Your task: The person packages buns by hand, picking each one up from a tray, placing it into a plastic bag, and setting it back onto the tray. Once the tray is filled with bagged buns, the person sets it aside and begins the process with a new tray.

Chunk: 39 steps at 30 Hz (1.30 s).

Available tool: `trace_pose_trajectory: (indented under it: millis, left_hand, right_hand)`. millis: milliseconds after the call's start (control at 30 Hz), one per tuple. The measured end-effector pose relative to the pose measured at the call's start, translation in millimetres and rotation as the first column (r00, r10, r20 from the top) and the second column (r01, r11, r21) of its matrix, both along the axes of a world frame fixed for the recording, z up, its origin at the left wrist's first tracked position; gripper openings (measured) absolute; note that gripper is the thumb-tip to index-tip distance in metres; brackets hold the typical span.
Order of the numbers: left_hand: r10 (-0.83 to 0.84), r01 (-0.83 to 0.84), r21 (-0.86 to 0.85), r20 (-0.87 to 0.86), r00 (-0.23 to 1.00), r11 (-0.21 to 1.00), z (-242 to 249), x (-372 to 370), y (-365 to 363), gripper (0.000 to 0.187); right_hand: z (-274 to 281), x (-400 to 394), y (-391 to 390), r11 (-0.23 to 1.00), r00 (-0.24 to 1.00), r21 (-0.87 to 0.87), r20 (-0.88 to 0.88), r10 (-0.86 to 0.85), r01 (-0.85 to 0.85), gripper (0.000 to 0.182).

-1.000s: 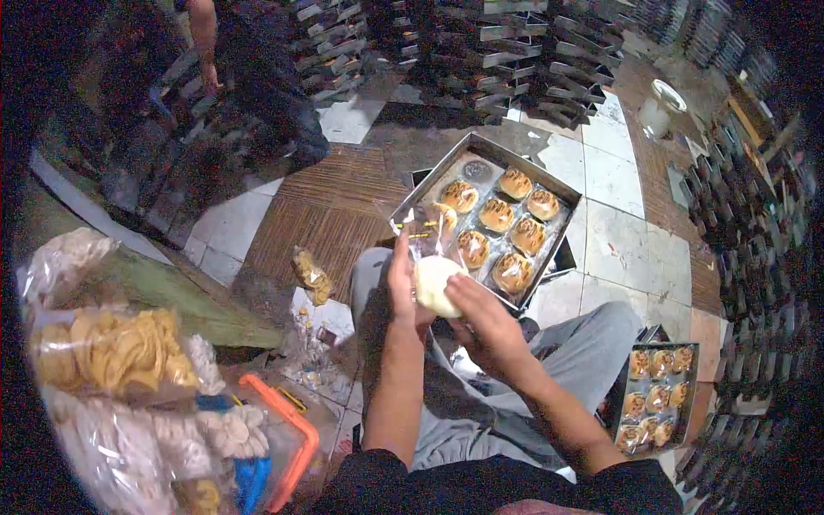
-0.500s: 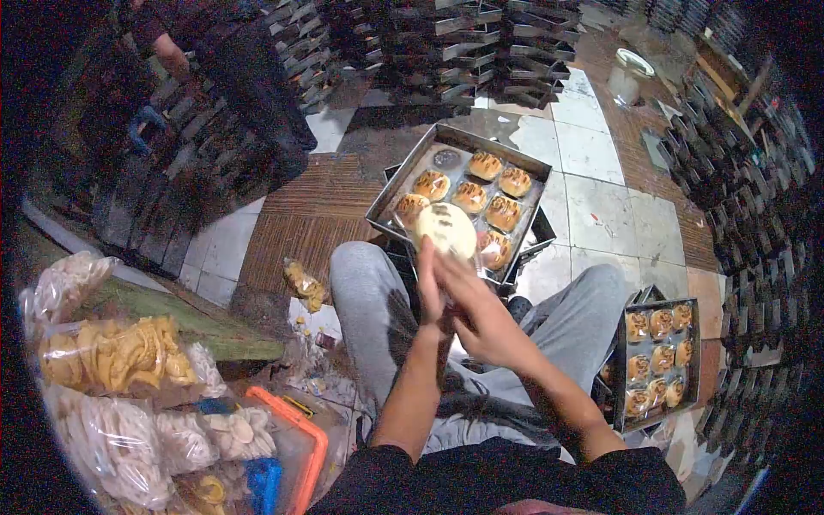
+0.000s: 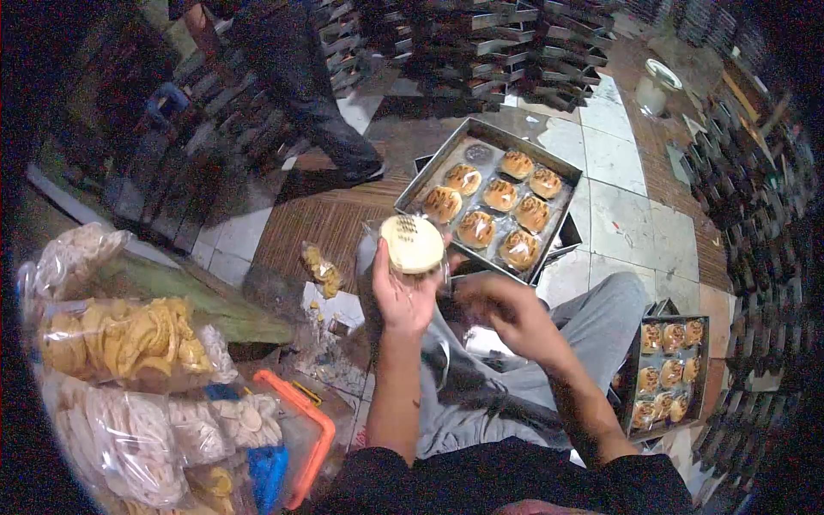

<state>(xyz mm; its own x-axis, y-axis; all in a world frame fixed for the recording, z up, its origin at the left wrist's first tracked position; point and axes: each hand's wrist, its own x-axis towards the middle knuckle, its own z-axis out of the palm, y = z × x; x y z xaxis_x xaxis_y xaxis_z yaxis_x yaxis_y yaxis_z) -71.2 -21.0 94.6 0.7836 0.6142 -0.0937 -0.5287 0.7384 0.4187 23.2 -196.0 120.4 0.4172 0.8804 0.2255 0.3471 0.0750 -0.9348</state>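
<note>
My left hand (image 3: 407, 300) is closed around a round, pale bun (image 3: 412, 244) in a clear plastic wrapper, with dark printed marks on its upper face. Just beyond it, a square metal tray (image 3: 412, 193) holds several browned buns with dark stripes, some visibly in clear wrap. One round dark item (image 3: 479, 154) lies in the tray's far corner. To the right of the bun, apart from it, my right hand (image 3: 508, 316) hovers over my lap; motion smears its fingers, so I cannot make out whether they hold anything.
Another tray of buns (image 3: 672, 369) stands by my right knee. At left are plastic bags of yellow pieces (image 3: 129, 343) and an orange-handled container (image 3: 319, 429). Stacked dark trays (image 3: 515, 51) line the back and right. A person's leg (image 3: 330, 112) is at upper left.
My hands were together at the pale bun over the tray; now they are apart. The bun has come left and nearer in my left hand, and my right hand has drawn back rightward.
</note>
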Motion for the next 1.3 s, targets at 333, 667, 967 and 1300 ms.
trace_pose_trajectory:
  millis: [333, 667, 967, 1300]
  left_hand:
    - [0.62, 0.651, 0.63, -0.725, 0.3, 0.423, 14, -92, 9, 0.033]
    - [0.544, -0.137, 0.738, -0.345, 0.765, 0.66, 13, -71, 30, 0.009]
    - [0.707, 0.16, 0.982, -0.183, 0.684, 0.099, 21, -24, 56, 0.017]
    - [0.399, 0.207, 0.552, -0.77, 0.498, 0.808, -16, -87, 5, 0.023]
  right_hand:
    - [-27, -5, 79, 0.96, 0.975, 0.174, -0.006, -0.22, 0.218, 0.011]
    - [-16, 14, 68, 0.952, 0.882, 0.025, -0.384, -0.272, 0.304, 0.013]
    - [-5, 50, 109, 0.967, 0.892, -0.096, -0.373, -0.254, 0.235, 0.016]
    - [-137, -13, 100, 0.983, 0.391, -0.18, -0.904, -0.175, 0.024, 0.034]
